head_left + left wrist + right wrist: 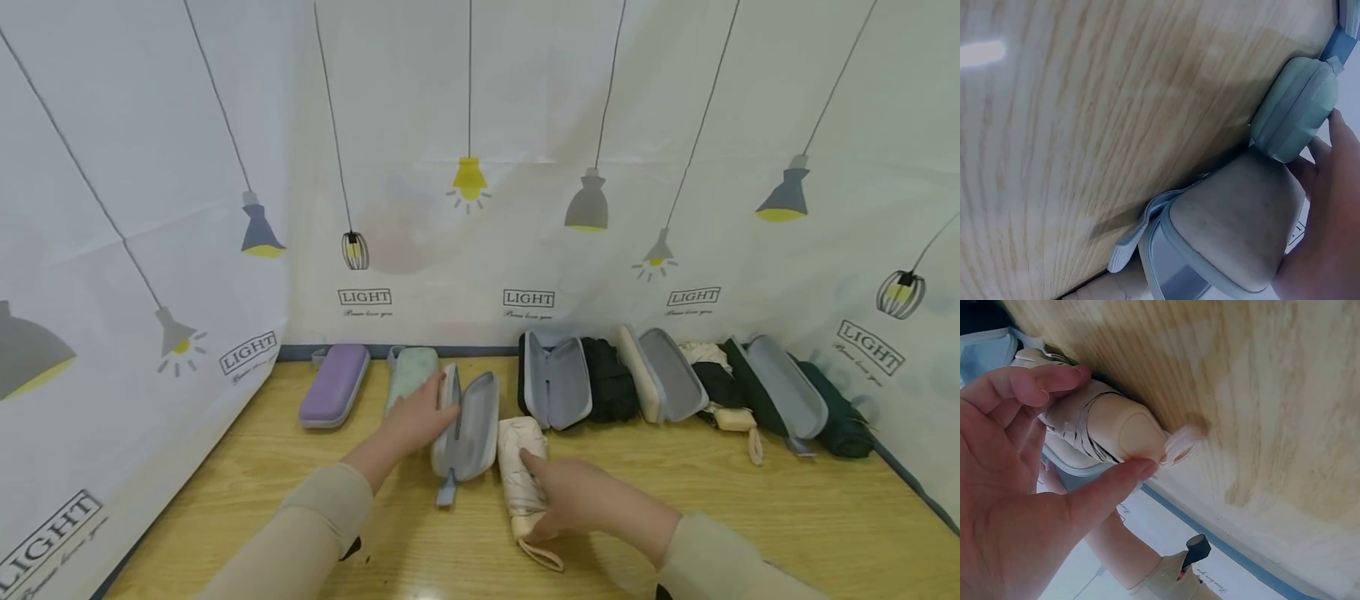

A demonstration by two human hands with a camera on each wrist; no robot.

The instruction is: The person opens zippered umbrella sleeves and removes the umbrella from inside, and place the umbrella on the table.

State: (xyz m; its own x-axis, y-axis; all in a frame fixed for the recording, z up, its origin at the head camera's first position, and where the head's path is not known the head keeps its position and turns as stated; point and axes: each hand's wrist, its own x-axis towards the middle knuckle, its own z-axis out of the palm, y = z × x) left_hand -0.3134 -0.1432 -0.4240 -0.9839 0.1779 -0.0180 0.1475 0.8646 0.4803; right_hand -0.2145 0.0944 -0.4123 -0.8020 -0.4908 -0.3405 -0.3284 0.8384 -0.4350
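An open zip case (477,433) with a grey lining stands at the middle of the table, its pull tab toward me. My left hand (416,421) holds its left wall, thumb over the inner edge and fingers behind the shell. In the left wrist view, those fingers also come right up to a closed mint case (1294,109). Just right of the open case lies a folded cream umbrella (517,479), wrapped by a thin cord. My right hand (573,493) grips it between thumb and fingers, the thumb near its wrist-loop end (1182,447) in the right wrist view.
A closed purple case (335,385) lies at the far left. Along the back right stand an open black case (558,387), an open cream case (671,379) and an open dark green case (783,387), with folded umbrellas beside them. Printed cloth walls border the wooden table (247,500).
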